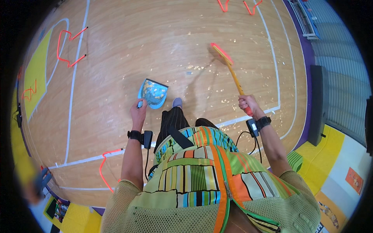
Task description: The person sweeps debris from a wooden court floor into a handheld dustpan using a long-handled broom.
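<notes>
My left hand (138,110) is closed around the handle of a blue dustpan (157,101), whose pan holds a scatter of pale yellowish bits. The dustpan is in front of my left side, its dark front lip turned away from me. In my right hand (250,104) is the red grip of a broom (234,75) with a yellow stick. The broom's pink-red head (222,53) reaches out ahead and to the right, at the floor. Small pale flakes (211,69) lie scattered over the wood floor around the broom head and between it and the dustpan.
Orange-red bent tube hurdles stand left (62,48), near my left elbow (104,167) and at the far edge (252,7). White lines mark the wood floor (128,35). A long dark box (318,103) and yellow padding (320,143) line the right wall. Another person (29,180) is at the far left.
</notes>
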Motion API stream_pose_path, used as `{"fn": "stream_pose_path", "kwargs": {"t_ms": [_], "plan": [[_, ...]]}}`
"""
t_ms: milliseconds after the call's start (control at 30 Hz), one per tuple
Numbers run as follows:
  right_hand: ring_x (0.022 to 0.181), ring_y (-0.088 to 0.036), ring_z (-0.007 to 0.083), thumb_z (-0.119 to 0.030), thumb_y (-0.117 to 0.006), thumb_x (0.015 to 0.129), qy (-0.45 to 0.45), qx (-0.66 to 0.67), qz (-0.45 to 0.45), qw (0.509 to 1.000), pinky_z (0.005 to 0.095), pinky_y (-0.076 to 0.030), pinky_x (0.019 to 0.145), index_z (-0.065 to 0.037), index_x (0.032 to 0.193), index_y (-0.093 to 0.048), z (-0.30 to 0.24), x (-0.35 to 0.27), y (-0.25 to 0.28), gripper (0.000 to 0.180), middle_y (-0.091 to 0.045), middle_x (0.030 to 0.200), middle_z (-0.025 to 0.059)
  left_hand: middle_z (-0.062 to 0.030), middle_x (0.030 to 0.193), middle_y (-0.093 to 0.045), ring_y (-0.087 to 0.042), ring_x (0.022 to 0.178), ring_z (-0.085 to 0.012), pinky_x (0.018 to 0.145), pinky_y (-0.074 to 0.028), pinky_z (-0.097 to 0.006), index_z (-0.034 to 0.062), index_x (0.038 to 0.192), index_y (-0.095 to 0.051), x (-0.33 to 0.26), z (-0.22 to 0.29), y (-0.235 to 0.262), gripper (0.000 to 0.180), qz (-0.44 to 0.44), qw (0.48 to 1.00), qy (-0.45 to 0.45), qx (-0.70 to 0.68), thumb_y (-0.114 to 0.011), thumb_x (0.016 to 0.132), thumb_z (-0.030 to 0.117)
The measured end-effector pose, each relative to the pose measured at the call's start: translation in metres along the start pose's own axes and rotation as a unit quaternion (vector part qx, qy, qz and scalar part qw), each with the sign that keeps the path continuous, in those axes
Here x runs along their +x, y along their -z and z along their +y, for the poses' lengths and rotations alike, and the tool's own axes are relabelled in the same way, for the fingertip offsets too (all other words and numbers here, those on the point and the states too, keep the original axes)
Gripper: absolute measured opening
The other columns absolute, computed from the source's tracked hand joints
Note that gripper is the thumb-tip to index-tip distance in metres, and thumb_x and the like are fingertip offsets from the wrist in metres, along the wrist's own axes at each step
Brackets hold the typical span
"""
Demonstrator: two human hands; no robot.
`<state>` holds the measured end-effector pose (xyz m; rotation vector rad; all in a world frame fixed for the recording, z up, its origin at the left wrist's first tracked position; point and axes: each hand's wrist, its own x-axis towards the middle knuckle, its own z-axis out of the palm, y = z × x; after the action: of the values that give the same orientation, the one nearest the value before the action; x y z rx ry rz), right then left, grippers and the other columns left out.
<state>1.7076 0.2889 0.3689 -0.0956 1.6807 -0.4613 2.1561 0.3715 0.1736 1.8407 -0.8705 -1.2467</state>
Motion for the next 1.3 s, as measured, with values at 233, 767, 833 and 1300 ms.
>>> {"fn": "stream_pose_path", "kwargs": {"t_ms": [233, 767, 833, 1300], "plan": [[0.036, -0.03, 0.005, -0.009, -0.049, 0.082, -0.089, -0.192, -0.03, 0.977, 0.0197, -0.023, 0.031, -0.004, 0.068, -0.045, 0.055, -0.044, -0.054, 0.016, -0.033, 0.049, -0.0037, -0.0022, 0.063, -0.056, -0.051, 0.059, -0.0076, 0.055, -0.041, -0.024, -0.0002, 0.084, -0.062, 0.008, 0.015, -0.027, 0.023, -0.026, 1.0, 0.005, -0.017, -0.06, 0.081, 0.023], [0.039, -0.031, -0.0003, -0.009, -0.054, 0.083, -0.143, -0.221, -0.153, 0.953, 0.015, -0.018, 0.031, 0.003, 0.074, -0.05, -0.055, -0.1, -0.018, 0.015, -0.039, 0.055, -0.004, -0.0012, 0.058, -0.053, -0.048, 0.053, -0.0085, 0.048, -0.039, -0.024, -0.0011, 0.073, -0.058, -0.001, 0.024, -0.024, 0.02, 0.058, 0.993, 0.073, -0.064, -0.059, 0.078, 0.018], [0.04, -0.031, -0.0002, -0.009, -0.054, 0.083, -0.1, -0.208, -0.131, 0.964, 0.0149, -0.018, 0.031, 0.002, 0.073, -0.049, -0.085, -0.093, -0.014, 0.015, -0.039, 0.055, -0.0039, -0.0014, 0.058, -0.053, -0.049, 0.053, -0.0083, 0.049, -0.04, -0.024, -0.0008, 0.074, -0.058, 0.006, 0.03, -0.038, 0.02, 0.07, 0.993, 0.074, -0.065, -0.059, 0.078, 0.019], [0.035, -0.038, 0.0075, -0.005, -0.049, 0.079, 0.001, -0.383, -0.16, 0.91, 0.0217, -0.029, 0.031, -0.003, 0.06, -0.043, -0.161, 0.067, -0.025, 0.02, -0.04, 0.049, -0.0007, -0.0085, 0.072, -0.061, -0.057, 0.059, -0.015, 0.056, -0.048, -0.026, -0.0039, 0.08, -0.06, 0.118, 0.118, -0.135, 0.02, 0.082, 0.992, 0.083, -0.039, -0.055, 0.081, 0.016]]}}
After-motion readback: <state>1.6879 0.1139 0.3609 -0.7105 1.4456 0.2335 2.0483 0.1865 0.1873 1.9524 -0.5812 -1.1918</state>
